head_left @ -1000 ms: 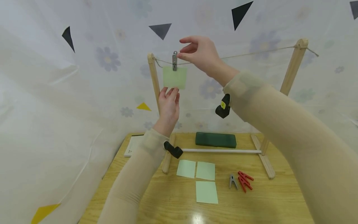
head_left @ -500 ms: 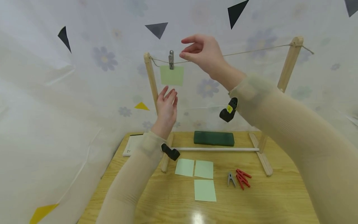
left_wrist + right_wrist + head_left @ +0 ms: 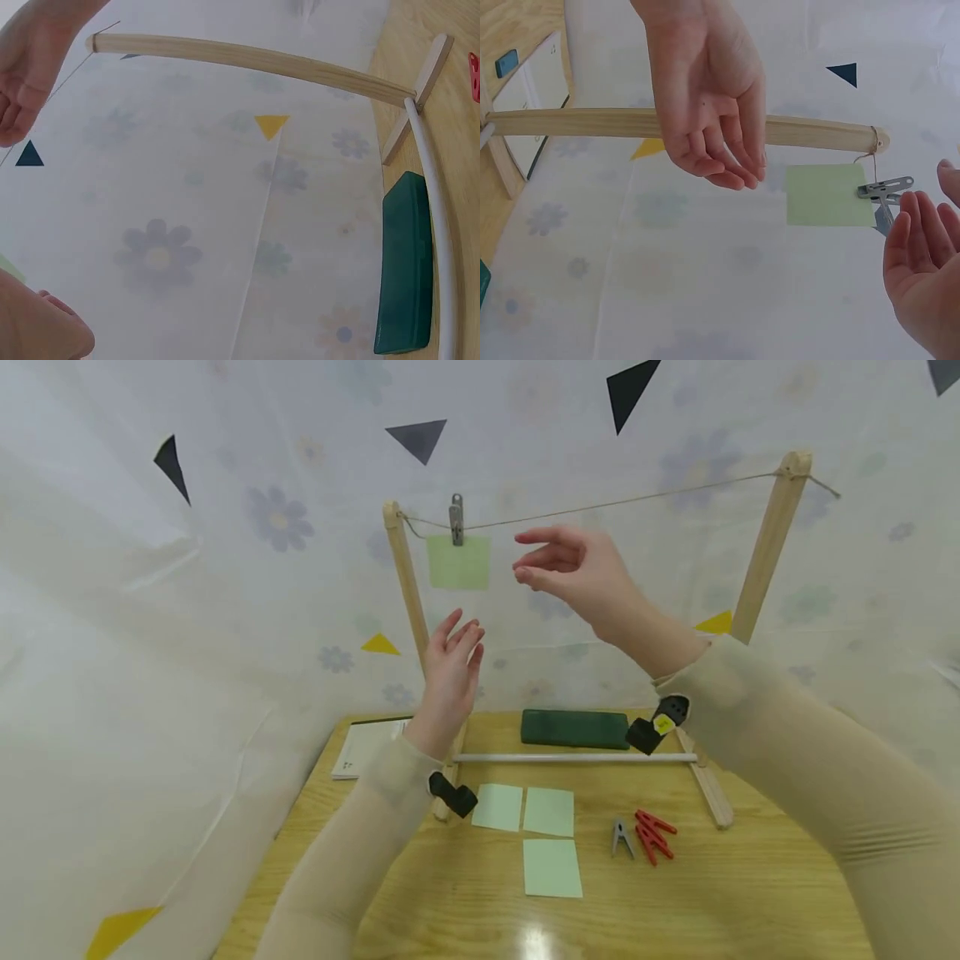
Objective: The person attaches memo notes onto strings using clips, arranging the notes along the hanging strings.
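A pale green paper square (image 3: 458, 564) hangs from the string (image 3: 570, 512) near the left post, held by a grey clothespin (image 3: 457, 520). Just below the paper is my left hand (image 3: 448, 681), fingers loosely bent and apart from it. My right hand (image 3: 581, 572) hovers to the right of the paper and below the string, thumb and fingers slightly curved with a gap between them. Neither hand holds anything. In the right wrist view the clothespin (image 3: 885, 189) bites the edge of the green paper (image 3: 825, 196), and both hands are apart from it.
Several pale green squares (image 3: 551, 868) lie on the wooden table (image 3: 450, 902). Right of them are a grey clothespin (image 3: 622, 839) and red clothespins (image 3: 655, 837). A dark green case (image 3: 574, 728) lies behind the white rod (image 3: 574, 758); a notebook (image 3: 360, 747) is at the left.
My left hand has let go of the paper's lower edge and dropped slightly. My right hand has moved away from the clothespin, down and to the right. The paper stays hanging.
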{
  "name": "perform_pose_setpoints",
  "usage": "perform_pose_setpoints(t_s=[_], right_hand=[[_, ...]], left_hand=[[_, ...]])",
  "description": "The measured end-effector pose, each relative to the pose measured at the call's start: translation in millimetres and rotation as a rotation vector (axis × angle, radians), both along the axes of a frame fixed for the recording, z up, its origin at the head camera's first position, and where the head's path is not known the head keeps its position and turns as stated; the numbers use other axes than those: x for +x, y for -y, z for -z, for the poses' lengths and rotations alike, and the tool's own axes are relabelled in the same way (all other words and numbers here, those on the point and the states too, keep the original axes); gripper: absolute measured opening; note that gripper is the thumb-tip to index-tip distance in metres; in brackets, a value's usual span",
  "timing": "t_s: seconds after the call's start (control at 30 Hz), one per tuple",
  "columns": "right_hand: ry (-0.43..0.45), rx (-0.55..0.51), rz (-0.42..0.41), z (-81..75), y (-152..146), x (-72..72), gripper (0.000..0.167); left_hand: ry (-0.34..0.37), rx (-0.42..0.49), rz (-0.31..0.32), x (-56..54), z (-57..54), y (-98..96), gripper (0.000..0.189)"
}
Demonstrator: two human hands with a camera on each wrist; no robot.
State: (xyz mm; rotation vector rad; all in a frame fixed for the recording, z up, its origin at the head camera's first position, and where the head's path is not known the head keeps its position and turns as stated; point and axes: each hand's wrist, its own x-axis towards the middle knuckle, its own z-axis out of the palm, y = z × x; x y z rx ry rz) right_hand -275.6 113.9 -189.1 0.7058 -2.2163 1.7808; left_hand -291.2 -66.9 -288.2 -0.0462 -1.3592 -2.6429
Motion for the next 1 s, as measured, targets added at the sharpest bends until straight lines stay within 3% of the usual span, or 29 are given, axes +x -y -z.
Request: perform_pose_setpoints(t_s=[0.3,0.43,0.73,0.87,1.0], right_hand=[[0.054,-0.05,0.012,47.0,-33.3,17.1,0.043],[0.06,-0.024,0.011,65.3,-46.5,24.9,0.045],[0.092,-0.021,0.043,101.5,-69.7,43.5,0.046],[0.109,-0.114,0.008,116.1,-78.0,51.2,0.045],[0.137,-0.139,0.006,130.5,-86.9,58.9,0.045]], left_hand=[[-0.004,-0.031,0.081,19.3,16.4,2.8,0.043],[-0.009,-0.039,0.116,29.7,26.1,4.3,0.042],[-0.003,-0.091,0.117,44.5,50.9,11.1,0.04],[0.018,-0.117,0.122,50.7,62.2,14.6,0.04],[0.032,-0.105,0.141,56.0,72.4,16.0,0.04]])
